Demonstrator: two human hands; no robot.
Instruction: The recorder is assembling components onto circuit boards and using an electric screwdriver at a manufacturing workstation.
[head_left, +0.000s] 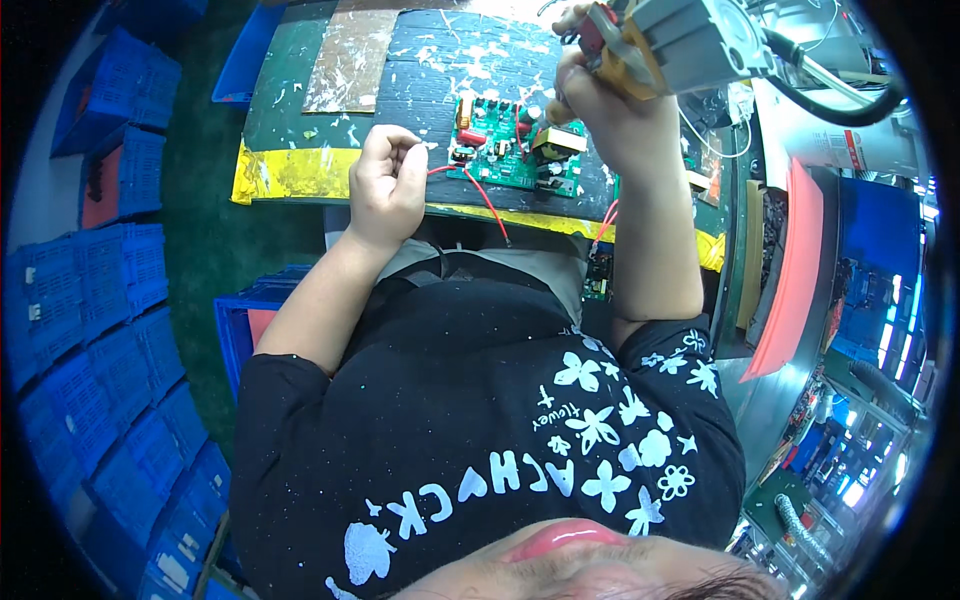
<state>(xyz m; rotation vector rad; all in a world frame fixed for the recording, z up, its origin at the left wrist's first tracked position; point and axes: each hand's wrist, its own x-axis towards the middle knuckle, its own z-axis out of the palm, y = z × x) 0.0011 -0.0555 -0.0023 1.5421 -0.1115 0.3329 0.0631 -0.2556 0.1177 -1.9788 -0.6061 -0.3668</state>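
My right hand (pixel 612 108) is raised over the right side of the bench, its fingers wrapped round a bulky grey corded tool (pixel 695 45) that looks like a glue gun. Yellow-orange and red parts show at the grip, and the tool hides part of the hand. Below and left of it, a green circuit board (pixel 515 160) lies flat, carrying capacitors, coils and a yellow-wrapped transformer (pixel 558 145). Red wires (pixel 485 195) run from the board over the bench's near edge. Just left of the board, my left hand (pixel 388 190) is closed, thumb against curled fingers; what they hold, if anything, is hidden.
White scraps litter the dark bench mat (pixel 420 85). Yellow tape (pixel 300 172) covers the near edge; a brown board (pixel 350 60) lies at the back left. Blue crates (pixel 90 330) stack at the left. Pink sheets (pixel 790 270) stand at the right, below a thick black cable (pixel 850 118).
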